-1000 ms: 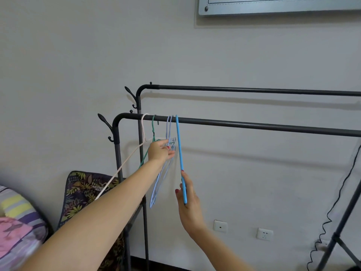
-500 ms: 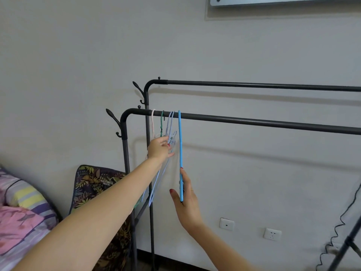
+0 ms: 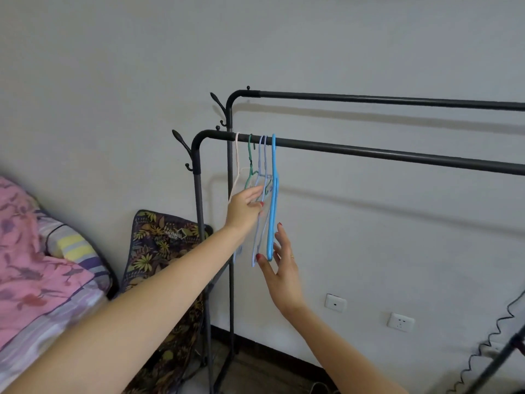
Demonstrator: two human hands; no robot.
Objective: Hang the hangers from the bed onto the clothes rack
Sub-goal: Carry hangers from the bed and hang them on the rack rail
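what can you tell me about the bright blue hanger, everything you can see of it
The bright blue hanger is seen edge-on, so it reads as a thin vertical strip. It looks like smooth plastic or coated wire. Its hook loops over the front rail of the black clothes rack, rightmost in a bunch of five hangers, and its body hangs straight down. The right hand is open at its lower end, fingers straight beside the bottom tip; whether they touch it is unclear.

Both hands outstretched, fingers loose
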